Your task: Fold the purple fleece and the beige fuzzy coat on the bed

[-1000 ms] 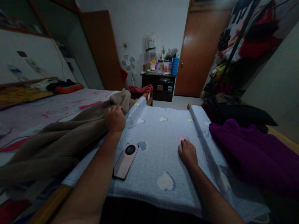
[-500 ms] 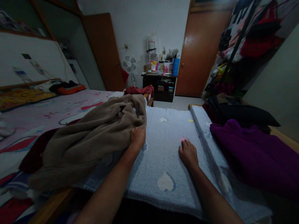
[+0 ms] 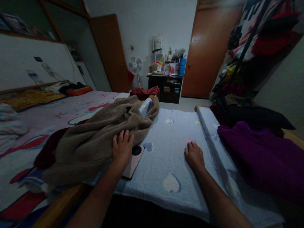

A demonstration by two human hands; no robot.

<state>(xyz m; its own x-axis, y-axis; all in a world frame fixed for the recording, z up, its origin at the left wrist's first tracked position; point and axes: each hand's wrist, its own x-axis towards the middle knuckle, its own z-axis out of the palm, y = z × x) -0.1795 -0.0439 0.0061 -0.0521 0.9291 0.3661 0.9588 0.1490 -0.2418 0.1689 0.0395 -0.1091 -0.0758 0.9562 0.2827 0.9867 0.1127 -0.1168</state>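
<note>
My left hand (image 3: 122, 149) rests with spread fingers on the right edge of a rumpled brown fleece garment (image 3: 90, 142). Partly under that hand lies a flat pinkish phone-like object (image 3: 135, 163) with a round black part near its top. My right hand (image 3: 194, 155) lies on the light blue sheet (image 3: 158, 171), beside a pink heart print, its fingers slightly curled and holding nothing. Dark red cloth (image 3: 49, 145) shows from under the fleece's left side.
A folded purple garment (image 3: 258, 155) and dark clothes (image 3: 251, 110) lie at the right. Red cloth (image 3: 144, 91) sits beyond the fleece. Farther back stand a white fan (image 3: 135, 66) and a black cabinet (image 3: 154, 84). A wooden bed edge (image 3: 61, 202) runs at lower left.
My left hand has let go of the fleece's edge and moved left, its fingers now spread. The pinkish object has come into view. My right hand stays on the sheet.
</note>
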